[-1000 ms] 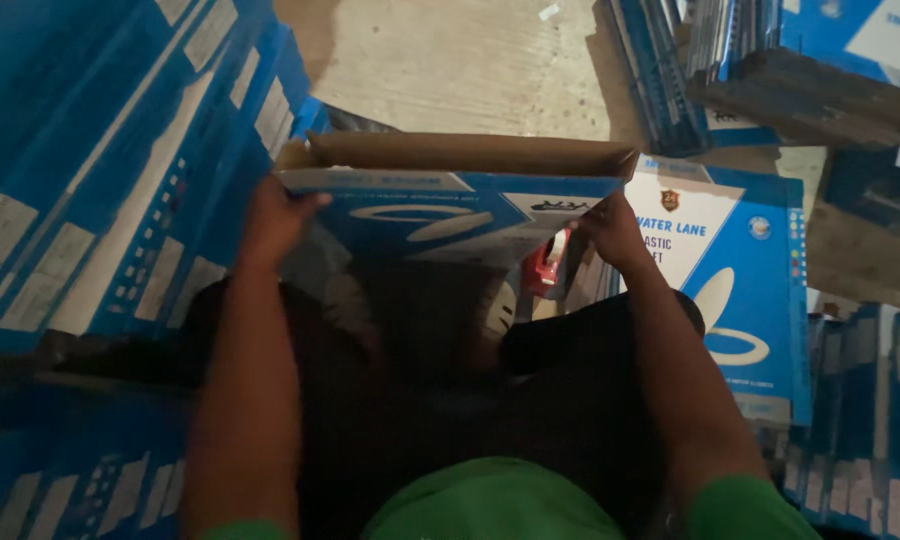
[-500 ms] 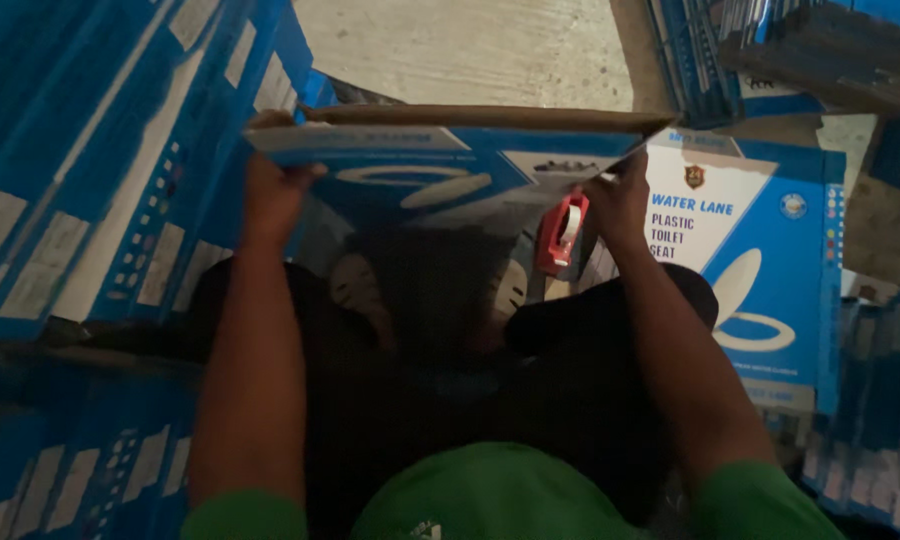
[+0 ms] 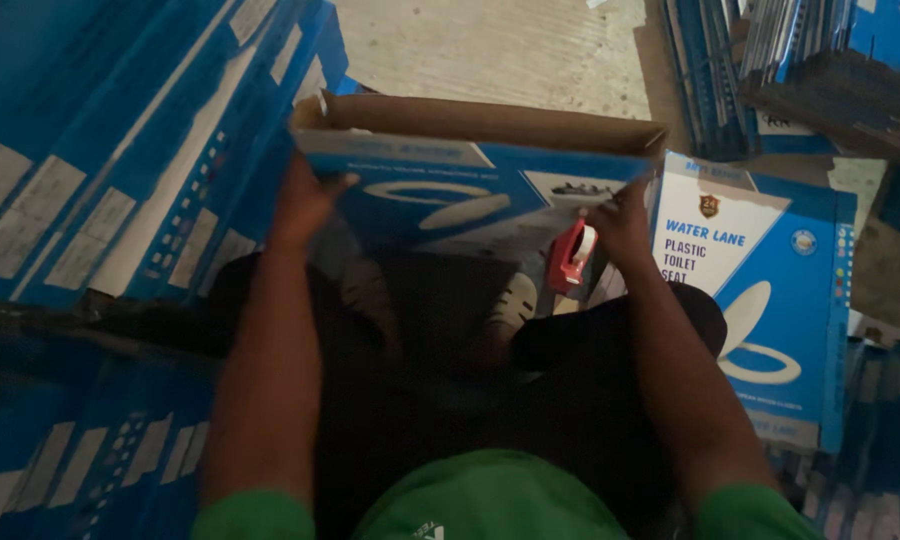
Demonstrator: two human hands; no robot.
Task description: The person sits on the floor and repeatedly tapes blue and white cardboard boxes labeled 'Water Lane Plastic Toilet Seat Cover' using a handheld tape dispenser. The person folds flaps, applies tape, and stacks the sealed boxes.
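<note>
Two bare hands grip a blue printed carton (image 3: 470, 195) at the middle of the scene, held just beyond the person's knees with its brown open flap (image 3: 490, 122) pointing toward the far concrete floor (image 3: 500, 50). The left hand (image 3: 305, 200) clasps the carton's left edge, thumb on the printed face. The right hand (image 3: 620, 225) holds the right edge and also carries a red tape dispenser (image 3: 573, 255), pressed against the carton's lower right corner. Near the carton, two light-coloured shoes (image 3: 515, 300) show in shadow between the dark trouser legs. To the right, a matching blue box (image 3: 760, 300) lies flat, touching the person's right forearm. At left, a tall stack of flattened blue cartons (image 3: 120, 150) leans beside the left arm. More stacked blue cartons (image 3: 790, 60) stand at far right.
</note>
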